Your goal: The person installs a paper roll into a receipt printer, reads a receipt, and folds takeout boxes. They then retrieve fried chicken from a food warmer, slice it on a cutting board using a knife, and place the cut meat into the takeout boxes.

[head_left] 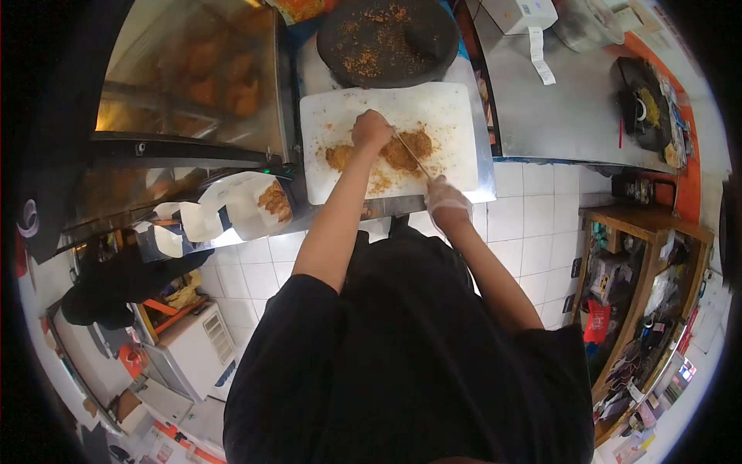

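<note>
While the person in the black shirt (448,348) leans over a white cutting board (452,104) at the upper middle of the frame, I watch both hands meet at a thin knife (412,155), seen nearly edge-on. Slanting down to the right, it lies across a brown, crumbed piece of food (420,144) on the board. The bare left hand (372,130) is balled at the knife's upper end and seems to grip it. The right hand (448,205), in a clear glove, touches the lower end near the board's bottom right; whether it grips or merely steadies, I can't tell. A smaller crumbed piece (338,158) sits left of the left wrist, with loose crumbs scattered around. Just above the board is a round black pan (328,39) strewn with crumbs. Fried pieces (274,201) fill part of an open box (246,207) at centre left, below a glass-fronted cabinet (154,66). Upper right, a paper strip (539,58) trails from a white machine (516,11) onto a steel counter (572,116).
</note>
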Demonstrator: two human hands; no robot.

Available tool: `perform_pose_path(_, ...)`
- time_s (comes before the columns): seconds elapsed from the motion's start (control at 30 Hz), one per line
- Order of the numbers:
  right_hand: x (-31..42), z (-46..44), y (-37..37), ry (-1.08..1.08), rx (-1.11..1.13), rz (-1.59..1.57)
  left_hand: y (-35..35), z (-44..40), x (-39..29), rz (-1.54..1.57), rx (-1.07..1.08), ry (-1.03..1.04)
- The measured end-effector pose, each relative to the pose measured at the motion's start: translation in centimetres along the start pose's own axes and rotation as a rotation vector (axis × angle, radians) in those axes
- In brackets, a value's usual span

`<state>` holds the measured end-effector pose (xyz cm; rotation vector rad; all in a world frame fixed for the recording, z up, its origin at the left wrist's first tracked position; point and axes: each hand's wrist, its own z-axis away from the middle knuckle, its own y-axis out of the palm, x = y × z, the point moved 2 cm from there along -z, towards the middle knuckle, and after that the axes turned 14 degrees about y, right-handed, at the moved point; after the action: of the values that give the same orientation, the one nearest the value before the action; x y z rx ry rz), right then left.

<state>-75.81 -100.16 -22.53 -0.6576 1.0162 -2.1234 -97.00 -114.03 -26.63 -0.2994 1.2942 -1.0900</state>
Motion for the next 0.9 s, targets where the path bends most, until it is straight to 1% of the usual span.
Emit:
perform_pose_path(0.1,-1.5,-0.1,2.6,-0.01,0.004,-0.045,0.5,1.2,-0.8,-0.096,-0.093,0.08)
perform_pose_path(0.13,-1.5,-1.4,2.2,-0.062,-0.064,-0.035,-0.2,0.1,-1.6,-0.066,-0.111,0.087)
perform_pose_path(0.2,-2.4,-0.8,3.1,-0.141,-0.139,-0.006,-0.3,1.4,-1.7,-0.005,-0.09,0.063)
perform_pose_path(0.23,-0.4,0.9,-1.4,-0.08,-0.04,-0.018,-0.5,1.2,-1.5,0.061,-0.068,0.078)
perform_pose_path(0.3,0.1,2.0,-3.4,-0.216,-0.061,0.027,-1.4,0.6,-0.7,0.186,-0.021,0.101)
perform_pose_path(0.33,0.7,3.2,-3.8,-0.122,0.011,0.01,-2.1,0.9,-0.8,0.133,-0.027,0.132)
perform_pose_path(0.4,2.4,4.6,-4.5,0.061,0.138,-0.024,-2.0,1.5,-0.6,0.03,-0.007,0.08)
perform_pose_path(0.43,2.0,4.6,-2.1,0.058,0.105,-0.013,-1.8,1.9,-0.3,-0.017,0.002,0.046)
perform_pose_path(0.5,2.6,4.8,-0.9,-0.001,0.14,-0.02,-1.1,2.1,-0.4,-0.058,-0.026,0.016)
perform_pose_path(0.57,1.7,2.4,2.9,-0.011,0.029,-0.093,-1.0,1.7,0.1,-0.08,-0.048,-0.02)
perform_pose_path(0.6,2.0,2.7,2.6,-0.015,-0.022,-0.13,-1.0,1.7,0.4,-0.082,-0.049,-0.048)
perform_pose_path(0.67,2.0,2.4,1.2,-0.014,0.035,-0.121,-1.3,0.4,0.4,-0.071,-0.045,-0.041)
perform_pose_path(0.73,2.4,3.8,-0.7,0.009,0.079,-0.093,-1.8,1.2,0.2,-0.039,-0.006,-0.02)
perform_pose_path(0.77,2.1,3.3,0.3,-0.03,0.052,-0.091,-2.0,1.5,0.0,-0.04,-0.006,-0.018)
perform_pose_path(0.83,-0.7,1.2,6.5,-0.092,-0.007,-0.076,-1.3,2.4,-0.3,-0.027,0.004,-0.006)
perform_pose_path(0.9,-1.1,0.4,7.8,-0.125,-0.104,-0.102,-1.0,0.8,-1.1,-0.097,-0.014,0.006)
